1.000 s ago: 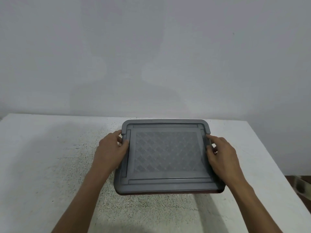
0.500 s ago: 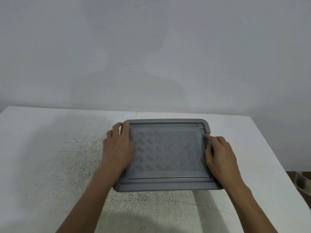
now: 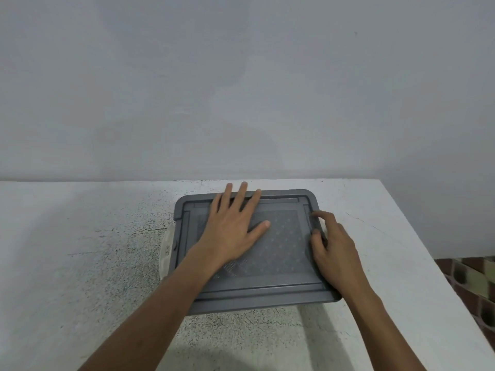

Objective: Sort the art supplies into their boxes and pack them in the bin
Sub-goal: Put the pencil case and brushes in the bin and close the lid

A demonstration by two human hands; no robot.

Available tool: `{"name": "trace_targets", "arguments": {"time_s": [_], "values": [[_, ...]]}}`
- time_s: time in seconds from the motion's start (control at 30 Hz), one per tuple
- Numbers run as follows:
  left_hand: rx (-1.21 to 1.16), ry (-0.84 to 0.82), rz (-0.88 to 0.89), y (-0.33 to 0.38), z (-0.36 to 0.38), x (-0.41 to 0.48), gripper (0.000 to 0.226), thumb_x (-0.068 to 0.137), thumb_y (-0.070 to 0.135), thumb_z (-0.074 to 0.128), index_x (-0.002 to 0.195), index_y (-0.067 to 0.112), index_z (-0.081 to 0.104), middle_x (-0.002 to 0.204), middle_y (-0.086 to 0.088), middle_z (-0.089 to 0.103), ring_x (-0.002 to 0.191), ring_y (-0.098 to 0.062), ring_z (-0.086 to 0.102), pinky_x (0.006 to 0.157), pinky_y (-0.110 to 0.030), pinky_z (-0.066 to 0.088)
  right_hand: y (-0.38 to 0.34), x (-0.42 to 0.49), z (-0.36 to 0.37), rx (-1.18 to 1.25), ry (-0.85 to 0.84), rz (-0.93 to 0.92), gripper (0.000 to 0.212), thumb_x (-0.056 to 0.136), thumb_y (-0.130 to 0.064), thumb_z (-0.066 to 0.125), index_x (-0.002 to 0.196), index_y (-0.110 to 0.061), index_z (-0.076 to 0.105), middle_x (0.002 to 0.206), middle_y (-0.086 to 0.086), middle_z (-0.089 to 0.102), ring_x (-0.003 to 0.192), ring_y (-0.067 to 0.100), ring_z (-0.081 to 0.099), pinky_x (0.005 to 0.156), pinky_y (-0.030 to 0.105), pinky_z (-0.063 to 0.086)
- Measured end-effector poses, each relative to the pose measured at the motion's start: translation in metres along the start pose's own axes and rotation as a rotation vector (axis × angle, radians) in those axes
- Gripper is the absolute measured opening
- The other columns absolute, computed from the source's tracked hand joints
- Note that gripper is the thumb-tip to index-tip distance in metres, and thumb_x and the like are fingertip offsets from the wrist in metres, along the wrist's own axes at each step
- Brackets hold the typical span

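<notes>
We see a grey wall (image 3: 241, 89) and, in front of it, a white speckled counter (image 3: 80, 263). The bin (image 3: 257, 303) sits on the counter, a bit right of the middle and near the back edge, with its grey lid (image 3: 284, 253) on top. Our left hand (image 3: 230, 231) lies flat on the lid, fingers (image 3: 242, 194) straight and spread apart, the tips reaching the far rim. Our right hand (image 3: 334, 247) is at the right rim of the lid, its fingers curled and clamped on that edge. We think we are pushing the lid shut, so the packing looks nearly done. What could go wrong? If we push down on one side only, the other side of the lid may pop up. If the right hand pulls hard, the bin could slide toward the right edge of the counter. A pale clip (image 3: 165, 250) sticks out on the left side, and we cannot tell if it is snapped on; a loose clip could let the lid come off. The bin lies flat with the lid facing up. Its long side runs left to right, turned a little so the right end sits farther back than the left.
</notes>
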State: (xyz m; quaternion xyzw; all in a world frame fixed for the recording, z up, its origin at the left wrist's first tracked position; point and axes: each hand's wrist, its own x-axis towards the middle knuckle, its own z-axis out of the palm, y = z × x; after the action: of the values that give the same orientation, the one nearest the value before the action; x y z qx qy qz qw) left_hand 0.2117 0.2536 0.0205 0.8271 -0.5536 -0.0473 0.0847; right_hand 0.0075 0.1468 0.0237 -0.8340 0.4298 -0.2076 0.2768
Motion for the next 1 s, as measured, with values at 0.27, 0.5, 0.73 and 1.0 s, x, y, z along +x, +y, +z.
{"name": "trace_targets", "arguments": {"time_s": [0.27,0.5,0.73,1.0], "values": [[0.059,0.006,0.036,0.008,0.013,0.007,0.087,0.083,0.076,-0.007,0.156,0.030,-0.008,0.165,-0.001,-0.007,0.150,-0.026,-0.013,0.120,-0.050,-0.010,0.008,0.002,-0.001,0.115,-0.025,0.239,0.060,0.095,-0.052,0.049,0.146,-0.023,0.037,0.124,0.010,0.062,0.098,0.022,0.058,0.078,0.028,0.037],[0.059,0.035,0.042,0.008,0.014,0.008,0.087,0.084,0.075,-0.006,0.157,0.029,-0.004,0.165,-0.001,0.000,0.150,-0.027,-0.007,0.120,-0.050,-0.008,0.003,-0.001,-0.001,-0.033,0.106,0.187,0.068,0.084,-0.061,0.060,0.137,-0.019,0.052,0.116,0.006,0.068,0.099,0.025,0.064,0.078,0.033,0.047],[0.051,0.047,0.041,0.006,0.017,0.009,0.086,0.084,0.076,-0.005,0.156,0.030,-0.004,0.165,-0.001,0.001,0.150,-0.027,-0.005,0.120,-0.050,-0.007,0.004,0.003,-0.002,0.017,-0.009,0.195,0.080,0.073,-0.072,0.063,0.137,-0.031,0.040,0.080,-0.026,0.046,0.068,-0.006,0.048,0.056,0.018,0.038],[0.057,0.050,0.043,0.007,0.017,0.009,0.086,0.084,0.076,-0.006,0.157,0.030,-0.002,0.164,-0.001,0.003,0.150,-0.028,-0.003,0.120,-0.050,-0.005,0.005,-0.003,-0.001,-0.022,0.040,0.100,0.086,0.072,-0.074,0.055,0.146,-0.031,0.042,0.123,0.002,0.066,0.111,0.021,0.062,0.078,0.024,0.040]]}}
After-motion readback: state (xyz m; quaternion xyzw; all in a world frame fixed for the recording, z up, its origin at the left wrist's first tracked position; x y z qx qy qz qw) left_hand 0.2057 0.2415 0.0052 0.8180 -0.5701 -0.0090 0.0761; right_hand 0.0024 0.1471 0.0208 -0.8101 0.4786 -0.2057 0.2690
